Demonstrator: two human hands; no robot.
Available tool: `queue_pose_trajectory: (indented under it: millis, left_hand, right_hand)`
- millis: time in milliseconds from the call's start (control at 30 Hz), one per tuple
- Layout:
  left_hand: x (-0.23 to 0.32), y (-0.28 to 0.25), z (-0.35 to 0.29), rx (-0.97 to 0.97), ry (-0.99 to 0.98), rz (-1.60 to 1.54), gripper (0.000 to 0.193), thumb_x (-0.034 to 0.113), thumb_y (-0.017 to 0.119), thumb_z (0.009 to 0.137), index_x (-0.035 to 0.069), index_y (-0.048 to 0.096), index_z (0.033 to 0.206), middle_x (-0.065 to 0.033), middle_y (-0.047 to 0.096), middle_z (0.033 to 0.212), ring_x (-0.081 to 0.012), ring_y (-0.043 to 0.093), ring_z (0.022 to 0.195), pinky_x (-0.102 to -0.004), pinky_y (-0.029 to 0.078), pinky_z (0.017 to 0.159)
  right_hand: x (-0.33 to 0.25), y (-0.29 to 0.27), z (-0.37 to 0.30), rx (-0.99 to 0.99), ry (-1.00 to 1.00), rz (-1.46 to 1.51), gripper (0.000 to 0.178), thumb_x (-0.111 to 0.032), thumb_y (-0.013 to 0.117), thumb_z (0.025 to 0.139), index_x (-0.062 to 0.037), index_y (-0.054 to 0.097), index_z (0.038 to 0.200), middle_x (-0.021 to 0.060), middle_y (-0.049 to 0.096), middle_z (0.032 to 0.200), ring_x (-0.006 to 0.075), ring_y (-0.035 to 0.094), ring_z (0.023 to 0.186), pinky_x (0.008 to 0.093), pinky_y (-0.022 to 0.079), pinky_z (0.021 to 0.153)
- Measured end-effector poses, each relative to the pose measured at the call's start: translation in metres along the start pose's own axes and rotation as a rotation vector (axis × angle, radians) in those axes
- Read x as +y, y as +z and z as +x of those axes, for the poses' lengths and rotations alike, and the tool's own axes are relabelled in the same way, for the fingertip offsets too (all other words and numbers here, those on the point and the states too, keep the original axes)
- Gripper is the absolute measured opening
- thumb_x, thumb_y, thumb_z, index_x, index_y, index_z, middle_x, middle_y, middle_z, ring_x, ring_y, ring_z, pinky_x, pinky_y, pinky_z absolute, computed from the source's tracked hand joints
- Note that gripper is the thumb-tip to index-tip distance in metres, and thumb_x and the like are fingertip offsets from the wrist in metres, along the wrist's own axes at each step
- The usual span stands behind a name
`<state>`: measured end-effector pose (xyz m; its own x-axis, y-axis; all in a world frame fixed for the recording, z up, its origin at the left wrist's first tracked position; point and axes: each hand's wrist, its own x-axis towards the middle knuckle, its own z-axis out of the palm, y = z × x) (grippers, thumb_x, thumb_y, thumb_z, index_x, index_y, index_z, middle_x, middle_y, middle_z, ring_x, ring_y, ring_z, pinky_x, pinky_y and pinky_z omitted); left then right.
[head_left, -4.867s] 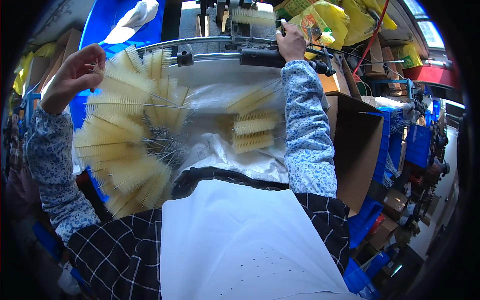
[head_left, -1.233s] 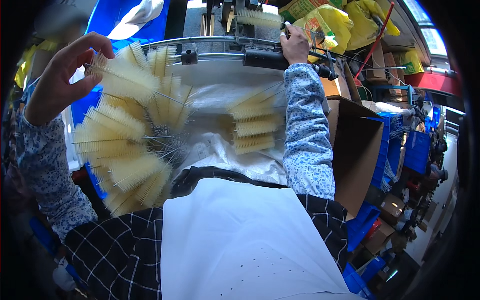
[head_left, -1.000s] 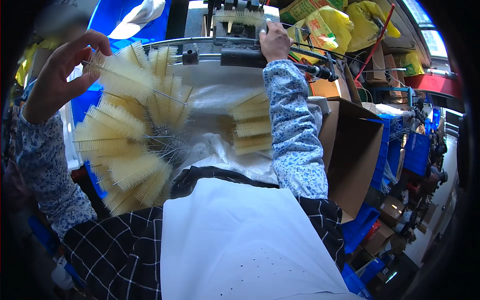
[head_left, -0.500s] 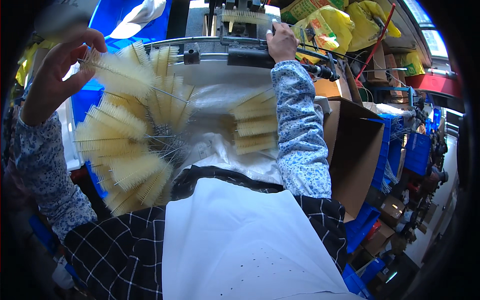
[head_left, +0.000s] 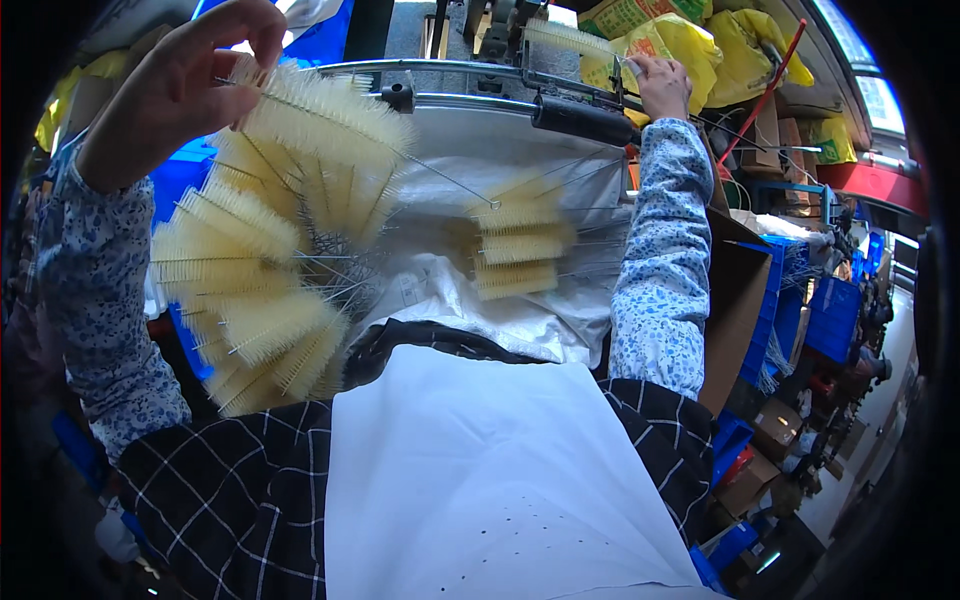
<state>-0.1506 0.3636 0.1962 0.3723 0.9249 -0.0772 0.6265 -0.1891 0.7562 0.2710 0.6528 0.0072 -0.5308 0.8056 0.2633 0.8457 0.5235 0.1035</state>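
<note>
My left hand (head_left: 195, 85) is raised at the upper left, its fingers pinched on the tip of a cream bottle brush (head_left: 330, 120). That brush's twisted wire stem runs down to the right and ends in a small loop. Below it a fanned pile of similar brushes (head_left: 230, 245) lies with the stems toward the middle. At the upper right my right hand (head_left: 662, 88) is closed at the end of another bristle brush (head_left: 570, 38), which lies across the metal machine (head_left: 495, 45). A smaller stack of brushes (head_left: 515, 245) rests on white sheeting in front of me.
Metal rails (head_left: 450, 100) with a black roller (head_left: 585, 122) cross in front of the machine. Yellow bags (head_left: 680, 50) are heaped behind my right hand. An open cardboard box (head_left: 735, 310) stands beside my right forearm, with blue bins (head_left: 832, 310) beyond.
My right hand and the brush at the machine have shifted right. My left hand has moved up and to the right with its brush, whose looped stem now reaches toward the smaller stack.
</note>
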Motion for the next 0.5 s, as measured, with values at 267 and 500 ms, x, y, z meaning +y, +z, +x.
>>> queue_pose_trajectory:
  millis: [267, 500]
  left_hand:
    - [0.007, 0.031, 0.032, -0.02, 0.041, -0.341, 0.042, 0.012, 0.052, 0.078, 0.01, 0.04, 0.118, -0.0036, 0.042, 0.091, -0.0105, 0.048, 0.082, -0.0242, 0.046, 0.07]
    - [0.042, 0.087, 0.057, 0.048, 0.16, -0.17, 0.032, 0.002, 0.055, 0.076, 0.006, 0.043, 0.105, -0.0032, 0.043, 0.093, -0.0125, 0.048, 0.085, -0.0278, 0.044, 0.081]
  right_hand:
    - [-0.006, -0.11, -0.064, -0.559, -0.097, 0.841, 0.056, -0.036, 0.059, 0.08, -0.0088, 0.04, 0.125, 0.0091, 0.049, 0.113, 0.0194, 0.046, 0.105, 0.0321, 0.038, 0.087]
    - [-0.187, -0.146, -0.089, -0.832, -0.243, 1.83, 0.036, -0.03, 0.048, 0.088, -0.0043, 0.047, 0.113, 0.0071, 0.057, 0.096, 0.0134, 0.054, 0.079, 0.0275, 0.045, 0.069]
